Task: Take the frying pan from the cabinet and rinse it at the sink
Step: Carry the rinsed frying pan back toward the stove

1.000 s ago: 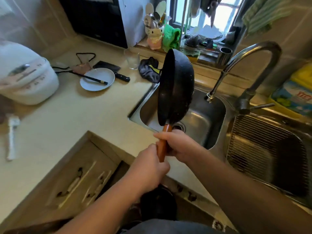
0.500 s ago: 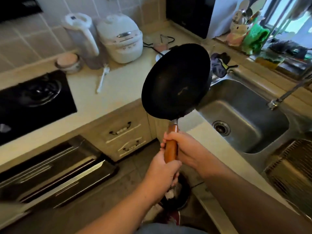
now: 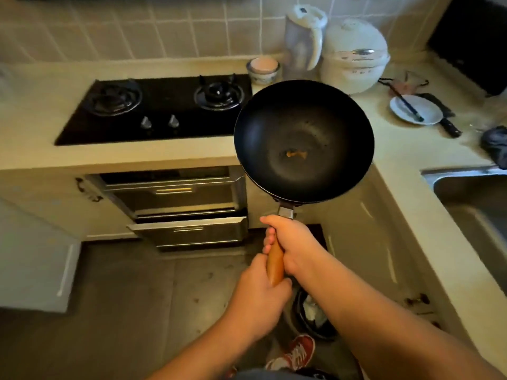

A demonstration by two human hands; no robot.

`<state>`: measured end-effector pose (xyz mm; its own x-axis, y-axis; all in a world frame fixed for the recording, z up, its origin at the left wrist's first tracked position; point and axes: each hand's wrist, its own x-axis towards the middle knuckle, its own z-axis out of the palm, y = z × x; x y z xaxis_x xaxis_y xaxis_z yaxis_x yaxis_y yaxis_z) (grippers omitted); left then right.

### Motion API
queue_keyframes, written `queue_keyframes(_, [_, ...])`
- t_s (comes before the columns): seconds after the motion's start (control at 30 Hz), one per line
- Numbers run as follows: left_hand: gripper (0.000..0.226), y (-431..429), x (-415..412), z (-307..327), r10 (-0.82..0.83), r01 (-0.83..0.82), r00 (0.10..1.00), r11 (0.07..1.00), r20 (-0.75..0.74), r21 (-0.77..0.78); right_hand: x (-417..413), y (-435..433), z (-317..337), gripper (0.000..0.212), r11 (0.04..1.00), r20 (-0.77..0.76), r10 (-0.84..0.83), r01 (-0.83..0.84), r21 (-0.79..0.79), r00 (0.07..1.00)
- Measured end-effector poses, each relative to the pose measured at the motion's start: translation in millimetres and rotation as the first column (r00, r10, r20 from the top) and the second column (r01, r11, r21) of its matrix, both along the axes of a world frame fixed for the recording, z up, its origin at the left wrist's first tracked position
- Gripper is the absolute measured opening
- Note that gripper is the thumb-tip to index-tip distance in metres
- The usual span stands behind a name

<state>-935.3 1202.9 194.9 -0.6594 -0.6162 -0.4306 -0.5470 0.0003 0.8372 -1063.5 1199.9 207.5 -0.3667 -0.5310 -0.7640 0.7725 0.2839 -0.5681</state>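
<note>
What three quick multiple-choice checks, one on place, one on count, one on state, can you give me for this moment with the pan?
1. Where does the sink lie relative to the frying pan?
A. To its right
B. To its left
C. Straight under it

2. How many burners does the stove show?
A. One
B. Two
C. Four

3. How is the pan held?
A. Left hand alone
B. Resting on the stove
C. Both hands on the handle

Answers: 1 A, the basin sits at the frame's right edge. 2 B, two rings show. 3 C, the left hand and right hand wrap the wooden handle.
</note>
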Motion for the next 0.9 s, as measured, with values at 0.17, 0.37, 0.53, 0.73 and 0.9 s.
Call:
queue_keyframes(0.17, [0.035, -33.1, 79.6, 3.6, 0.163, -0.129, 0.983, 0.943, -0.088, 0.307, 83.5, -49.7, 10.2, 0.011, 0.989, -0.015, 0.143, -0.143, -0.023, 0.99])
queue_keyframes(0.37, [0.034, -69.5, 151.5, -3.7, 0.441, -0.355, 0.89, 0.83, -0.116, 0.429, 170.5, -114.5, 6.9, 0.03, 0.924, -0.096, 0.382, -0.382, 0.022, 0.919])
queue_keyframes(0.53, [0.036, -108.0, 198.7, -15.5, 0.591, -0.531, 0.803, 0.767, -0.077, 0.36, 224.9, -169.8, -0.9, 0.024, 0.843, -0.08, 0.537, -0.536, 0.04, 0.84])
queue_keyframes(0.73, [0.029, -171.2, 239.2, -10.4, 0.691, -0.637, 0.719, 0.698, -0.074, 0.326, 275.2, -252.8, -10.6, 0.023, 0.761, -0.063, 0.648, -0.647, 0.045, 0.759])
queue_keyframes(0.9, [0.029, -245.3, 254.4, 3.2, 0.761, -0.707, 0.641, 0.635, -0.097, 0.311, 299.6, -338.9, -13.9, 0.023, 0.71, -0.033, 0.704, -0.705, -0.005, 0.709])
